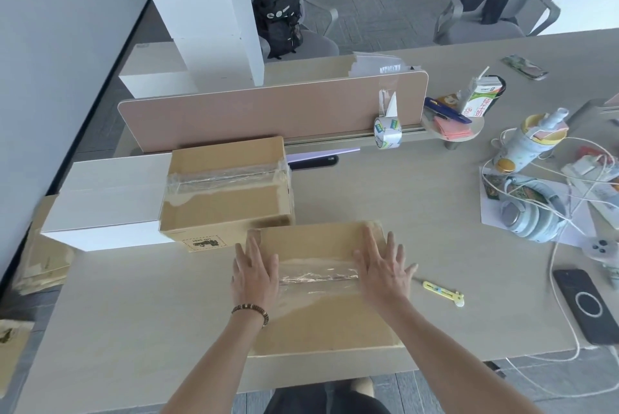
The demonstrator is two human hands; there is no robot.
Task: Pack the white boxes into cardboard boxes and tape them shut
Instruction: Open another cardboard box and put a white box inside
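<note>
Both our hands lie flat, fingers straight and grasping nothing, on the near cardboard box [321, 289]: the left hand [255, 274] presses one end of the clear tape strip [318, 278], the right hand [382, 268] the other. Just beyond our left fingertips sits a second taped cardboard box [227, 189], and left of it the white boxes [110, 199]. A yellow cutter [443, 293] lies just right of our right hand; the tape roll [388, 132] stands well beyond it against the divider [268, 115].
</note>
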